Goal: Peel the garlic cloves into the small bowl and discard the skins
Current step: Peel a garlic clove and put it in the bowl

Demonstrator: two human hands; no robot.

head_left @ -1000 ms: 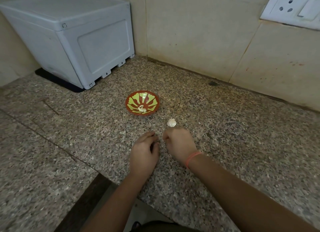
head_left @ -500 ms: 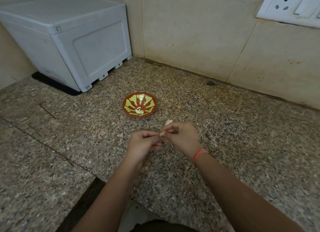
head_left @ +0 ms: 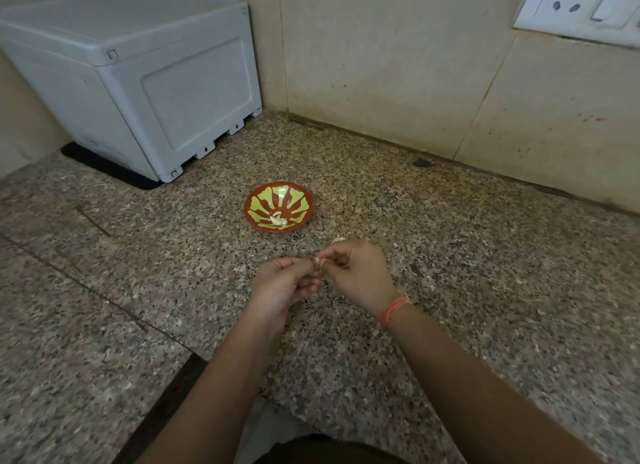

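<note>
The left hand and right hand pinch 1 small pale garlic clove between them; the red-and-green small bowl lies at 11 o'clock, nearer the left.

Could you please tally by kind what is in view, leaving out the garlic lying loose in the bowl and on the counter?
Small bowl: 1
Grey plastic box: 1
Wall socket plate: 1
Hands: 2, the left hand and the right hand
Garlic clove pinched between them: 1
Orange wrist thread: 1
Total: 7
</note>
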